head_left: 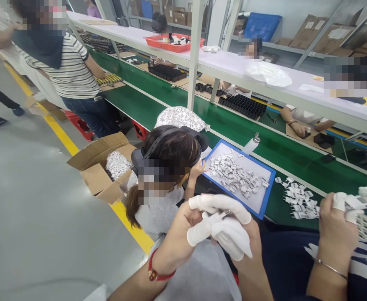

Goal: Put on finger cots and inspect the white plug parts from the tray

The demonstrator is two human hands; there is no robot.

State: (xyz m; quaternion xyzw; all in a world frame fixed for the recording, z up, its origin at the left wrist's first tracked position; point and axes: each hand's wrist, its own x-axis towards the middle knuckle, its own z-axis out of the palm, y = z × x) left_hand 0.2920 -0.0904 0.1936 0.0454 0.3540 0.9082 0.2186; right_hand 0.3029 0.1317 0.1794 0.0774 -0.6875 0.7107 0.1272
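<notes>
Both of my hands meet in front of me at the lower middle of the head view, with white cots on several fingers. My left hand [183, 228], with a red bracelet at its wrist, is closed on a small white plug [212, 218], whose metal pin points up to the right. My right hand [251, 232] curls round from the other side, closed on a white cloth-like piece [232, 235] pressed near the plug. The fingers partly hide the plug and the white piece.
A blue-rimmed tray [268, 193] of white plugs lies beyond my hands, beside a loose plug pile [299, 200]. A seated co-worker [171, 154] is close ahead; another person's gloved hands [343, 217] work at right. A white bottle [251, 144] stands by the green conveyor [136, 98]. An open carton [98, 175] sits left.
</notes>
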